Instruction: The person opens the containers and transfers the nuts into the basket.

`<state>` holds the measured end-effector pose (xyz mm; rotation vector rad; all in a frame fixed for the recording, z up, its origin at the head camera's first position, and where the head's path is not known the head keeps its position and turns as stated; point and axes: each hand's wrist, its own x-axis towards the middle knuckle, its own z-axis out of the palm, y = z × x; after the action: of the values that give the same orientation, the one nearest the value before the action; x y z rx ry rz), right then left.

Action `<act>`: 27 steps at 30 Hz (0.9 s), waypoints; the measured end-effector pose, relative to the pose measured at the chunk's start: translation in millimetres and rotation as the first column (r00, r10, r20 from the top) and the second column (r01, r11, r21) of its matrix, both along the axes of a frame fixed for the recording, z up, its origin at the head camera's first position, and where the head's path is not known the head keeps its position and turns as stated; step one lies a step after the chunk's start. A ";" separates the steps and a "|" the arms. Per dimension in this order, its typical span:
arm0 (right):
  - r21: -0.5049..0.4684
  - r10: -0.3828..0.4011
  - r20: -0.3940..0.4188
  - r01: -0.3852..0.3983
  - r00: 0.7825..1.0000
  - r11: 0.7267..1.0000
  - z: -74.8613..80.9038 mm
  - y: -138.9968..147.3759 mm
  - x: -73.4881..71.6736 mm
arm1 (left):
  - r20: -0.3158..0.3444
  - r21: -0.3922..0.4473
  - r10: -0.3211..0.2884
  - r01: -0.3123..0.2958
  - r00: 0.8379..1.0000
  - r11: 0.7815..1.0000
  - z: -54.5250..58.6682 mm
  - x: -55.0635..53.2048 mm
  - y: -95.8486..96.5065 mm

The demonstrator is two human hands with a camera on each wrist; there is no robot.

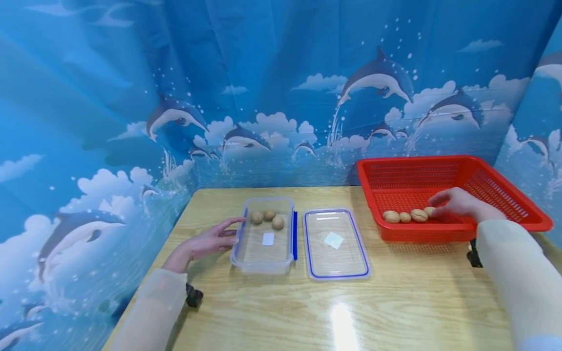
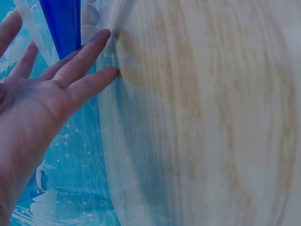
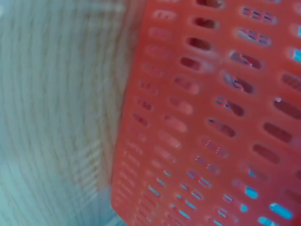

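Observation:
In the head view, my left hand (image 1: 215, 239) has its fingers spread against the left side of a clear plastic container (image 1: 263, 267) with a blue clip. Three round walnuts (image 1: 278, 223) lie towards its far end. In the left wrist view, the left hand (image 2: 51, 96) shows loosely straight fingers at the container's wall. My right hand (image 1: 458, 202) is inside a red slotted basket (image 1: 461, 234), its bent fingers at the rightmost walnut (image 1: 429, 211) and apparently pinching it. Several other walnuts (image 1: 419, 215) line the basket's front wall. The right wrist view hides this hand behind the basket.
A clear lid with a blue seal (image 1: 337, 263) lies flat between container and basket. The wooden table (image 1: 281, 317) meets a blue dolphin-print curtain (image 1: 272, 97) at its back and left. The basket's raised walls surround the right hand.

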<state>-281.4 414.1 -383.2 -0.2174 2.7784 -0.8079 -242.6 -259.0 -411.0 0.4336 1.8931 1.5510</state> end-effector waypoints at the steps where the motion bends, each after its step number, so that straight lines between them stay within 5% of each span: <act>1: -0.005 -0.006 -0.015 0.006 1.000 1.000 1.4 -0.5 0.9 | 0.000 0.000 0.000 0.000 1.000 1.000 -0.4 -0.2 0.0; 12: -0.082 -0.052 -0.107 0.043 0.993 0.996 26.3 -18.6 10.4 | 0.004 -0.010 0.007 -0.007 1.000 1.000 -1.9 -1.9 -0.3; 27: -0.119 0.062 -0.230 -0.092 0.971 0.989 71.2 -90.9 24.7 | -0.004 -0.009 -0.004 0.004 1.000 1.000 0.3 -1.0 0.6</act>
<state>-256.6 323.3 -312.0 -0.4653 2.9054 -1.0017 -243.6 -258.5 -410.6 0.4369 1.9006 1.5395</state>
